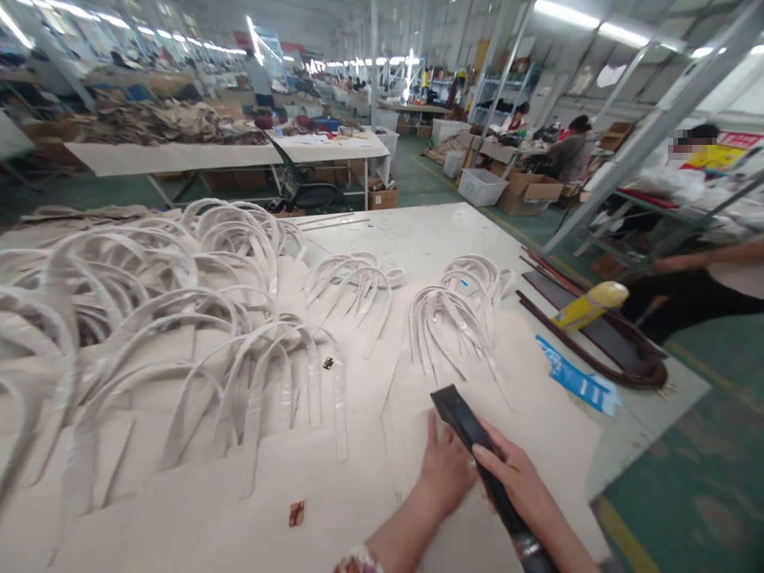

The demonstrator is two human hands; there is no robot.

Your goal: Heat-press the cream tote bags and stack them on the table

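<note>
My right hand is wrapped around a long black handheld tool with a wide, flat front end; its exact kind is unclear. The tool points forward and left, slanting over my left hand. My left hand lies on a cream sheet of material, fingers stretched forward and partly hidden by the tool. Just beyond the tool's tip is a bundle of pale looped straps. Larger piles of similar straps cover cream panels on the left.
On the right lie brown straps, a yellow bottle-like object and blue-and-white plastic film. A person's arm shows past the table's right edge. Behind stand a black chair and a second white table.
</note>
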